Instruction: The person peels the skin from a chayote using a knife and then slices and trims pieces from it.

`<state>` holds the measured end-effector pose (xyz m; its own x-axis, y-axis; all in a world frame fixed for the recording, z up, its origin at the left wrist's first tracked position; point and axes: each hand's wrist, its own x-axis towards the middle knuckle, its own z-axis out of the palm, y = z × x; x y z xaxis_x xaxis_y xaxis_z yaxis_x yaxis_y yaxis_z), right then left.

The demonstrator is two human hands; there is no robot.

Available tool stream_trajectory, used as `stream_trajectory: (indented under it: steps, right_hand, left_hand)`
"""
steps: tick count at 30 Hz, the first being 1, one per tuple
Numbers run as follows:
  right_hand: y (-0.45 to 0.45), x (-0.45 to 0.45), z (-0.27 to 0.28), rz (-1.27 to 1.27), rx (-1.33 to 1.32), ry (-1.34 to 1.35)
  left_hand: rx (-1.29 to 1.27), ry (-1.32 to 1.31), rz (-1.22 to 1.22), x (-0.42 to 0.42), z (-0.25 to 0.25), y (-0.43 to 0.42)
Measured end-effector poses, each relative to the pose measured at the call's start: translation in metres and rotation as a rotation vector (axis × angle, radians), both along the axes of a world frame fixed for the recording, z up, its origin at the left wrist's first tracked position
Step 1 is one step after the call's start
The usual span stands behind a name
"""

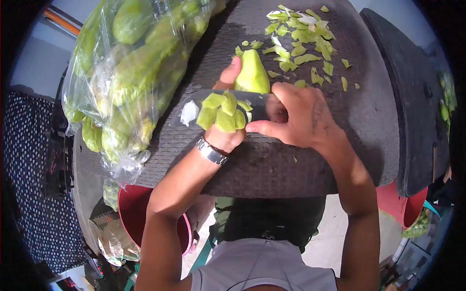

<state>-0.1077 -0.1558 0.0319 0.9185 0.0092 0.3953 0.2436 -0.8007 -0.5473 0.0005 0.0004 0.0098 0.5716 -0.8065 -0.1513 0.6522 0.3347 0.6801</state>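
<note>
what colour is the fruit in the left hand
Light yellowish green; the fruit shows in the head view, the only one.

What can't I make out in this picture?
All in the head view:
Left hand: mostly hidden behind the knife and the peelings on its blade.
Green fruit: lower end, hidden by that blade.
Knife's handle: mostly covered by the right hand.
Plastic bag: top, cut off by the picture's edge.

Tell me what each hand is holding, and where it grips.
Left hand: the green fruit, thumb along its left side; the knife hides the rest of that grip. Right hand: the knife, by its right end.
</note>
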Motion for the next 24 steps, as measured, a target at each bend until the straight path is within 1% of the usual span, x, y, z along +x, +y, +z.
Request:
stream_trajectory:
  steps: [1,3,5,6,7,8,10,11,14,17,20,22,24]
  right_hand:
    - [-0.002,0.001,0.000,-0.003,-0.009,-0.039]
    - [-0.012,0.001,0.005,-0.062,-0.015,0.054]
    - [-0.024,0.001,0.012,-0.103,0.014,0.093]
    - [-0.033,0.004,0.010,-0.185,0.026,0.109]
    - [-0.044,0.008,0.008,-0.268,0.036,0.123]
    - [-0.054,0.009,0.005,-0.353,0.048,0.138]
    - [-0.077,0.007,0.002,-0.411,0.063,0.092]
    - [-0.083,0.008,0.003,-0.437,0.067,0.067]
    - [-0.063,0.004,0.015,-0.354,0.125,0.142]
    - [-0.027,0.000,0.018,-0.158,0.120,0.105]
    - [-0.009,-0.002,0.014,-0.089,0.068,0.146]
    - [-0.011,-0.001,0.011,-0.063,0.065,0.119]
    - [-0.012,-0.001,0.015,-0.048,0.036,0.126]
  left_hand:
    - [0.016,-0.001,0.127,-0.001,-0.003,-0.003]
    - [0.046,-0.001,0.381,-0.006,-0.003,-0.009]
    - [0.031,0.009,0.325,-0.015,0.012,-0.004]
    - [0.022,0.014,0.299,-0.017,0.020,-0.001]
    - [0.098,-0.059,0.272,-0.011,0.018,-0.001]
    - [0.106,-0.078,0.225,-0.009,0.019,0.000]
    - [0.119,-0.119,0.129,-0.006,0.022,0.000]
    - [0.123,-0.112,0.128,-0.008,0.022,-0.002]
    - [0.170,-0.065,0.192,-0.007,0.018,-0.006]
    - [0.136,-0.053,0.154,-0.005,0.010,-0.005]
    - [0.087,-0.045,0.131,-0.007,0.001,-0.004]
    - [0.044,-0.049,0.146,-0.007,-0.003,-0.004]
    - [0.091,-0.083,0.157,-0.004,-0.005,-0.004]
